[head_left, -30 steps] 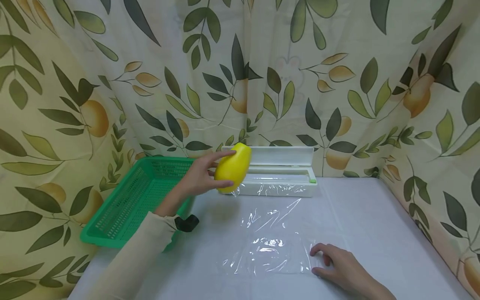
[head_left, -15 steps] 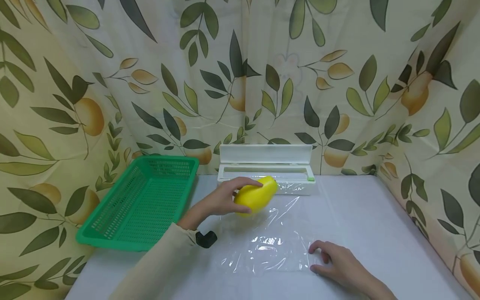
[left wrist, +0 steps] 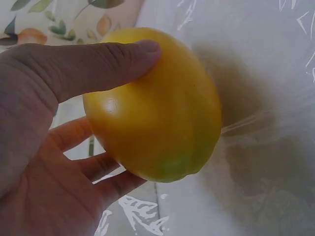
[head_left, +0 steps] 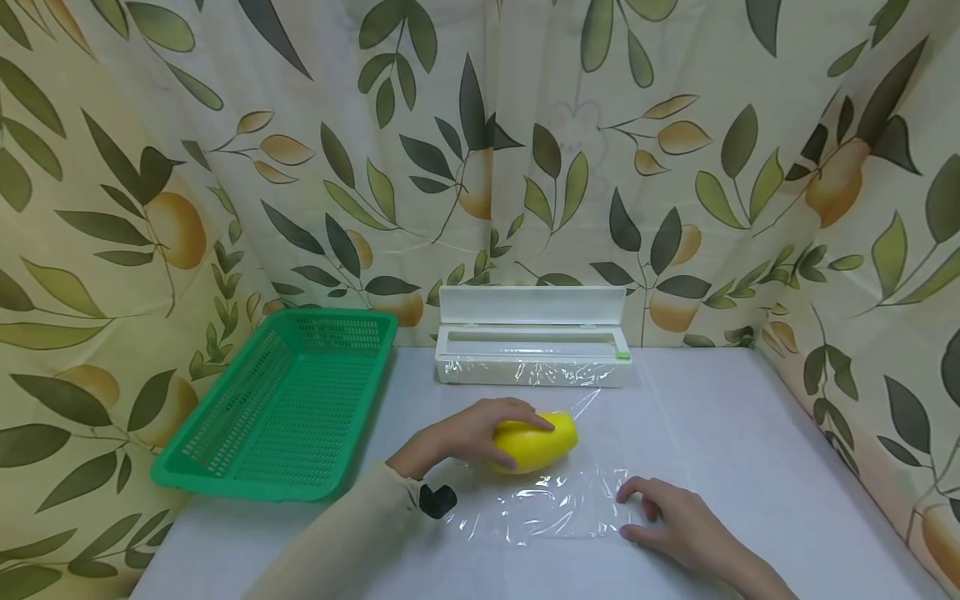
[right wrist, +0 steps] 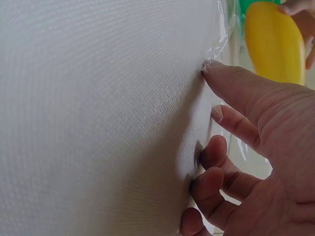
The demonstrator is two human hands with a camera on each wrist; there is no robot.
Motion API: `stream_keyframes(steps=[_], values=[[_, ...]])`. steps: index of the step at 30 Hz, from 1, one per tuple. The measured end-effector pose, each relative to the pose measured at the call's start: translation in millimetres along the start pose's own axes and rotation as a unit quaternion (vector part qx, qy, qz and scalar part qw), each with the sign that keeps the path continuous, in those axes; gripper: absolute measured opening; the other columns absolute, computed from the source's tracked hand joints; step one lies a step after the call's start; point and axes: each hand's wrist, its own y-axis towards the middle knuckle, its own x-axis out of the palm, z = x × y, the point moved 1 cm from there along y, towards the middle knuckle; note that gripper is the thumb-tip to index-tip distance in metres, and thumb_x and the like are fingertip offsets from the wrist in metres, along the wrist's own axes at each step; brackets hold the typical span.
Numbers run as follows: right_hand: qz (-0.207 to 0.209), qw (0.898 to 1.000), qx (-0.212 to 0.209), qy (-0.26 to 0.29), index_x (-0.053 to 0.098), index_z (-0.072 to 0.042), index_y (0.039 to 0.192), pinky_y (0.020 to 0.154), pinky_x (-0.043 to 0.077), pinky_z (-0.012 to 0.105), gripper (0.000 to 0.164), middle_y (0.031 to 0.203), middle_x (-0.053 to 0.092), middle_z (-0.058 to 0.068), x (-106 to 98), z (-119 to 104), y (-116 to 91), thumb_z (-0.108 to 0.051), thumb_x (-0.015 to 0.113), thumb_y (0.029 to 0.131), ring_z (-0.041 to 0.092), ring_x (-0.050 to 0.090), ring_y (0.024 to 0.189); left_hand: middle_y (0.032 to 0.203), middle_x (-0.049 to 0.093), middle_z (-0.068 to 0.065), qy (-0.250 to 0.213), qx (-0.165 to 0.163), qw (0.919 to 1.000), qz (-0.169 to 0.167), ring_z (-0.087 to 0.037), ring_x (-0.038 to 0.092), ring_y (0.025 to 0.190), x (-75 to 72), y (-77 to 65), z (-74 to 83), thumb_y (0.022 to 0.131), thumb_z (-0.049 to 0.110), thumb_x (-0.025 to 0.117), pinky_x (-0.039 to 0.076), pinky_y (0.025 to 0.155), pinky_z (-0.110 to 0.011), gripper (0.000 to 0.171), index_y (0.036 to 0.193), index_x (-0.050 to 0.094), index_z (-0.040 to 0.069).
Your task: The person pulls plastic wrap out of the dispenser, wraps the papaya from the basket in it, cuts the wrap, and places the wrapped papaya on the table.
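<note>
In the head view my left hand (head_left: 483,433) holds a smooth yellow papaya (head_left: 543,442) over the middle of a sheet of clear plastic wrap (head_left: 547,504). Thumb and fingers go round its sides; in the left wrist view the papaya (left wrist: 162,108) shows a greenish end. Whether it touches the wrap I cannot tell. My right hand (head_left: 678,521) rests at the right edge of the wrap, thumb and fingers apart and loosely bent. In the right wrist view its thumb tip touches the wrap's edge and other fingertips meet the white cloth (right wrist: 98,108).
At the back of the table stands a white wrap dispenser (head_left: 532,371), lid raised, a green cutter tab at its right end. The wrap runs forward from it. On the left lies a green plastic basket (head_left: 363,433). A leaf-patterned curtain (head_left: 480,233) surrounds the table.
My left hand has carried the papaya from in front of the dispenser, rightward and down toward me, to low over the wrap. The right hand has stayed at the wrap's edge.
</note>
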Motion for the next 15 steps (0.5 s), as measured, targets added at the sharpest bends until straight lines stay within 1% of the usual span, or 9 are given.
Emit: stream_keyframes(steps=[6,8,12,15], values=[[0.004,1.000,0.022,0.000,0.066,-0.031,0.105,0.061,0.033,0.025,0.039,0.075,0.045,-0.008,1.7,-1.5,-0.8,-0.033,0.091,0.075,0.003,0.038,0.064,0.146,0.056,0.002,0.004,-0.007,0.9999,-0.016,-0.015,0.049,0.134,6.5,3.9,-0.8,0.082,0.005,0.084,0.039,0.111,-0.033,0.067,0.141,0.064,0.028],[0.004,1.000,0.021,0.001,0.066,-0.031,0.106,0.061,0.033,0.025,0.040,0.075,0.045,-0.008,1.7,-1.5,-0.7,-0.033,0.091,0.075,0.003,0.038,0.064,0.147,0.055,0.001,0.008,-0.010,0.9998,-0.018,-0.016,0.048,0.134,7.8,4.7,-1.4,0.083,0.004,0.083,0.039,0.112,-0.034,0.066,0.141,0.063,0.028],[0.002,1.000,0.027,0.000,0.066,-0.031,0.106,0.061,0.034,0.025,0.039,0.075,0.045,-0.008,1.9,-1.9,-0.7,-0.032,0.091,0.075,0.004,0.039,0.064,0.149,0.051,-0.002,0.020,-0.019,0.9993,-0.026,-0.019,0.047,0.135,10.7,6.8,-4.3,0.084,0.004,0.081,0.039,0.112,-0.036,0.067,0.143,0.061,0.029],[-0.002,0.999,0.037,0.002,0.066,-0.031,0.105,0.061,0.033,0.025,0.039,0.075,0.045,-0.007,1.5,-2.4,-0.9,-0.032,0.091,0.075,0.005,0.039,0.065,0.150,0.048,-0.004,0.025,-0.019,0.9988,-0.037,-0.020,0.046,0.134,11.5,8.9,-5.9,0.086,0.004,0.079,0.039,0.112,-0.036,0.067,0.145,0.059,0.030]])
